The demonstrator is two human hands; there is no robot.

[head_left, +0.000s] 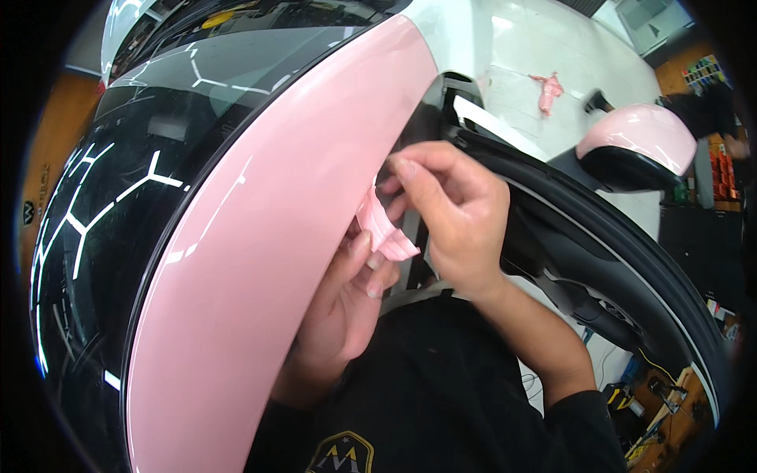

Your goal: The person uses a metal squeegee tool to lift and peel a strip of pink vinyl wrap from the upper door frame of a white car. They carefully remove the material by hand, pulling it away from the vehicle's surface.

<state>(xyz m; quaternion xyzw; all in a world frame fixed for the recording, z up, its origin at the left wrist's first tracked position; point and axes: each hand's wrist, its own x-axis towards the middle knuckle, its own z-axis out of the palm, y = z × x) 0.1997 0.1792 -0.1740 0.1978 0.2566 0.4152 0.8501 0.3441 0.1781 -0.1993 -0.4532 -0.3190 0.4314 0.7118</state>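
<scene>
I'd keep the strip (385,235) low and lightly taut where it hangs at the panel's (236,252) edge, left hand (341,303) closed on it between thumb and fingertips, right hand (461,217) with thumb and forefinger pinched together by the edge, can't tell on what. Watch that right arm though, the open door (595,229) crowds it, with the mirror (643,134) beyond and a pink scrap (550,94) on the floor

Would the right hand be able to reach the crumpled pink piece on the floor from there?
Probably not: the right hand is beside the pink panel, and the open car door stands between it and the crumpled pink piece.
</scene>
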